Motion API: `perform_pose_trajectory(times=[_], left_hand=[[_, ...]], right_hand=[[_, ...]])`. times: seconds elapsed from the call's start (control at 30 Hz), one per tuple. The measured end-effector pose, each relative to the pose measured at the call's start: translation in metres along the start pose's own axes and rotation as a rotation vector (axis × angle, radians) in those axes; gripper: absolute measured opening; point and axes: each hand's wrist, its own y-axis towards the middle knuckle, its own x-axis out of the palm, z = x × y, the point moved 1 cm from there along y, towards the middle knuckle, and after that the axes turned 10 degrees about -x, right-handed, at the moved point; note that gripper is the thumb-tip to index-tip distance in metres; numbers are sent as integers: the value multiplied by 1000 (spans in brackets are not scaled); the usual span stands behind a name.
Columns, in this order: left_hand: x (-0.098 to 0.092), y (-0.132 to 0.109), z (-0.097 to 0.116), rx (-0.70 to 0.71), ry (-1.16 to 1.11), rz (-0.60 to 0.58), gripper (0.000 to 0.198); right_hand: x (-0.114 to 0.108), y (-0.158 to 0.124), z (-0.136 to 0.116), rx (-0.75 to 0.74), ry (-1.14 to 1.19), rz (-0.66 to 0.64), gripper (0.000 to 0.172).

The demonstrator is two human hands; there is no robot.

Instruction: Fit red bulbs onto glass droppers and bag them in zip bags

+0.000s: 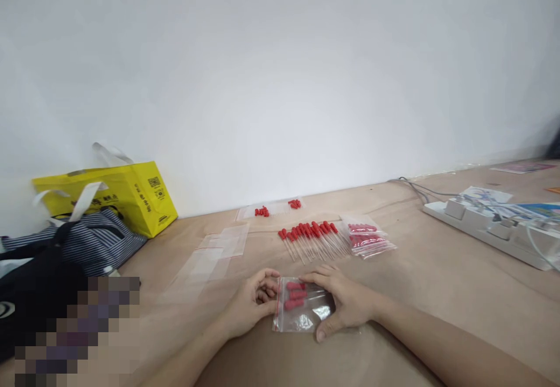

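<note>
In front of me a clear zip bag [306, 320] with a red strip along its left edge holds several red-bulbed droppers [296, 295], their bulbs toward the left. My left hand [256, 299] has its fingers curled, with thumb and fingertips at the strip edge of the bag. Across the bag's right part lies my right hand [343, 296], thumb and fingers spread apart, covering some of the thin dropper tubes. Beyond the hands, several loose droppers [312, 238] lie in a slanting row, bulbs away from me. Filled zip bags [370, 238] are stacked to their right.
Flat clear bags [214, 253] lie to the left. Near the wall, more red-bulbed droppers [262, 211] rest on clear plastic. A yellow bag [144, 200] and a striped cloth [105, 238] stand at the left. A white power strip [479, 229] with plugs and cables lies right.
</note>
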Motion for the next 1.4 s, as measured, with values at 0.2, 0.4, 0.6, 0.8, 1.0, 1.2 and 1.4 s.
perform_pose_trajectory(times=[0.2,0.4,0.6,0.8,1.0,1.2,1.4], left_hand=[[6,6,-3,-9,119,110,37],[-15,13,5,-6,176,54,28],[-32,70,11,-47,374,341,10],[-27,136,10,-230,344,378,28],[-27,151,10,-386,202,335,28],[-52,110,15,-312,-88,300,23],[-74,19,-7,-186,-362,511,31]], right_hand=[[2,0,0,26,7,16,93],[0,1,-2,0,5,12,92],[-3,0,-4,1,-4,13,92],[-1,0,0,-10,-8,6,92],[-1,0,1,-20,-12,9,91],[-1,0,1,-21,-5,10,90],[0,0,0,-8,3,7,90]])
